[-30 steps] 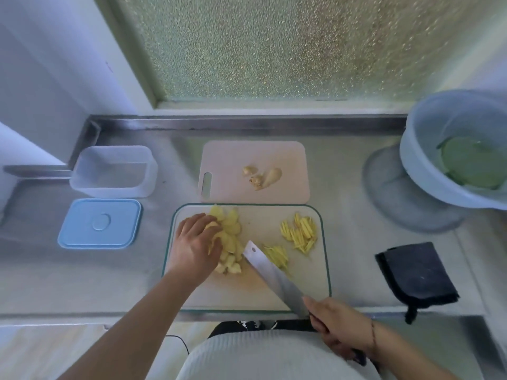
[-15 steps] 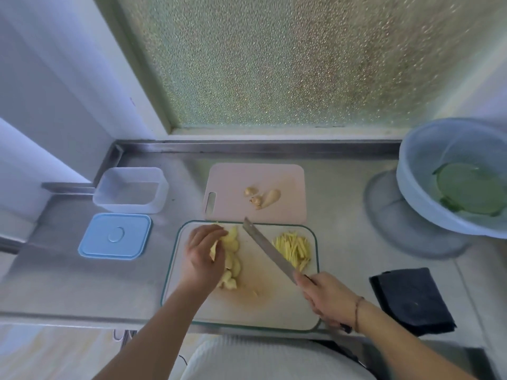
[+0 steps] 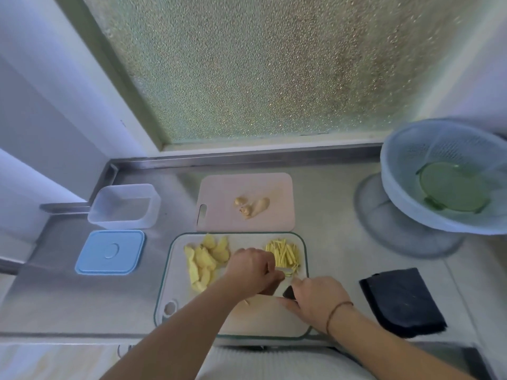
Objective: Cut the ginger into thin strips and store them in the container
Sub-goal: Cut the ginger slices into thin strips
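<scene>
From the head view I see my left hand (image 3: 253,267) with curled fingers pinching a few ginger slices beside the strips (image 3: 285,255) on the cutting board (image 3: 175,283) — my right hand (image 3: 315,300) wraps the knife (image 3: 286,271). I'd keep fingertips tucked and cuts narrow. The container (image 3: 123,204) sits open, well left on the table (image 3: 334,215) — uncut slices (image 3: 205,261) wait between.

We see bare counter (image 3: 329,215) right of the two boards, between them and the colander (image 3: 411,187). At lower right a dark cloth (image 3: 400,300) blocks the way; at left the container (image 3: 123,202) and lid (image 3: 109,252) crowd the corner.
</scene>
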Available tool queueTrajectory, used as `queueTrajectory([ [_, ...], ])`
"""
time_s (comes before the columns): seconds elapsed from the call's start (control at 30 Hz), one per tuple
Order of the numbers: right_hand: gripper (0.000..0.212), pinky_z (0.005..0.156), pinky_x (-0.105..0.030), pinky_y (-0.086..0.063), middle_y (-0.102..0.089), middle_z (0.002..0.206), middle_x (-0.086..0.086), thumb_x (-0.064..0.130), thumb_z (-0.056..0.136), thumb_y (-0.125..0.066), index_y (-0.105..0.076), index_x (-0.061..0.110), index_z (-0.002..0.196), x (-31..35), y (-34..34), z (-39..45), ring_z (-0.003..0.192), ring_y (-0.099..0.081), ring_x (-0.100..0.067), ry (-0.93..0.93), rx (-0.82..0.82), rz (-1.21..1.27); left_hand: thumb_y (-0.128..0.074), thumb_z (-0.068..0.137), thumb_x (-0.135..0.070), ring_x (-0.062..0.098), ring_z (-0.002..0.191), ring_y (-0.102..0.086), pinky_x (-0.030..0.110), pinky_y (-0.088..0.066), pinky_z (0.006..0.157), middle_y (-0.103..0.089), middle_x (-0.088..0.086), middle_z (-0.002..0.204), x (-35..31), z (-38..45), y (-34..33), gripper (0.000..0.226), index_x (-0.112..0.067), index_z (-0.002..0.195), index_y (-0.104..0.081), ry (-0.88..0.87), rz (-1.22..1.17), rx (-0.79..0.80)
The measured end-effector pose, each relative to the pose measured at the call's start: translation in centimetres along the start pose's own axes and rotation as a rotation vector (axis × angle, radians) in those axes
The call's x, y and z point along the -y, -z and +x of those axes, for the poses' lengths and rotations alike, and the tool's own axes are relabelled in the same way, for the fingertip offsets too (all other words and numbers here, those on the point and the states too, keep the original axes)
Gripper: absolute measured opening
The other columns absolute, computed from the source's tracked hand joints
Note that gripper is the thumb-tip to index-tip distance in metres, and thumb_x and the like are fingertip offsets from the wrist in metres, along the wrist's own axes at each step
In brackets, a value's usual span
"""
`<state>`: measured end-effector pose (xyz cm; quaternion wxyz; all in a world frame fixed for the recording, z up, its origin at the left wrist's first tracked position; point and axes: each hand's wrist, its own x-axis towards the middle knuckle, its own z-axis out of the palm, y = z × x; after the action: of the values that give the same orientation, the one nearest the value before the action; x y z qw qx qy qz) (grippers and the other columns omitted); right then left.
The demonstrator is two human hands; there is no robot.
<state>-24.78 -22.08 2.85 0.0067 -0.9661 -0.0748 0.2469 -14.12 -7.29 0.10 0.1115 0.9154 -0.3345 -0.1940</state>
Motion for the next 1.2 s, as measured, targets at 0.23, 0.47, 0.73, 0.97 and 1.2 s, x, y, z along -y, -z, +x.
queueTrajectory([
  [0.23, 0.064, 0.051, -0.033, -0.032, -0.066, 0.106, -0.013, 0.06, 0.098, -0.022, -0.051, 0.007, 0.119, 0.5, 0.5, 0.1, 0.092, -0.065, -0.032, 0.0, 0.032, -0.009, -0.051, 0.098, -0.055, 0.018, 0.099, -0.063, 0.035, -0.034, 0.094, -0.069, -0.007, 0.103, 0.1, 1.9, -1.0, 0.031, -0.026, 0.1, -0.063, 0.115, 0.175, -0.098],
  [0.47, 0.068, 0.071, -0.037, -0.048, -0.066, 0.102, -0.011, 0.068, 0.094, -0.021, -0.054, 0.011, 0.111, 0.4, 0.3, -0.4, 0.09, -0.065, -0.029, -0.099, 0.04, 0.14, -0.061, 0.09, -0.013, 0.025, 0.091, -0.067, 0.039, -0.048, 0.081, -0.072, -0.004, 0.095, 1.0, 3.1, -0.6, 0.017, -0.019, 0.1, -0.073, 0.063, -0.142, -0.336],
  [0.73, 0.057, 0.05, -0.024, -0.03, -0.041, 0.056, 0.004, 0.068, 0.09, -0.038, -0.038, 0.021, 0.058, -0.6, -0.8, -1.3, 0.05, -0.04, -0.008, -0.318, 0.09, 0.894, -0.075, 0.081, 0.003, 0.036, 0.094, -0.064, 0.041, -0.052, 0.084, -0.07, 0.01, 0.101, 10.8, 0.2, 2.2, 0.021, -0.008, 0.098, -0.076, 0.367, -0.354, -0.542],
  [0.97, 0.057, 0.051, -0.026, -0.034, -0.046, 0.049, 0.004, 0.065, 0.088, -0.041, -0.044, 0.017, 0.057, -0.7, -1.0, -0.3, 0.046, -0.045, -0.009, -0.447, -0.048, 1.116, -0.077, 0.079, -0.018, 0.029, 0.098, -0.066, 0.039, -0.052, 0.092, -0.072, -0.001, 0.104, 14.0, -2.6, 0.1, 0.02, -0.017, 0.099, -0.079, 0.294, -0.266, -0.299],
  [1.2, 0.062, 0.056, -0.028, -0.042, -0.048, 0.041, 0.001, 0.06, 0.091, -0.04, -0.045, 0.017, 0.047, 0.2, -0.7, 0.5, 0.042, -0.05, -0.013, -0.434, -0.065, 1.182, -0.078, 0.07, 0.001, 0.003, 0.09, -0.06, 0.02, -0.047, 0.085, -0.06, -0.015, 0.102, 15.6, -3.6, -0.5, 0.032, -0.019, 0.095, -0.078, 0.151, -0.355, -0.315],
])
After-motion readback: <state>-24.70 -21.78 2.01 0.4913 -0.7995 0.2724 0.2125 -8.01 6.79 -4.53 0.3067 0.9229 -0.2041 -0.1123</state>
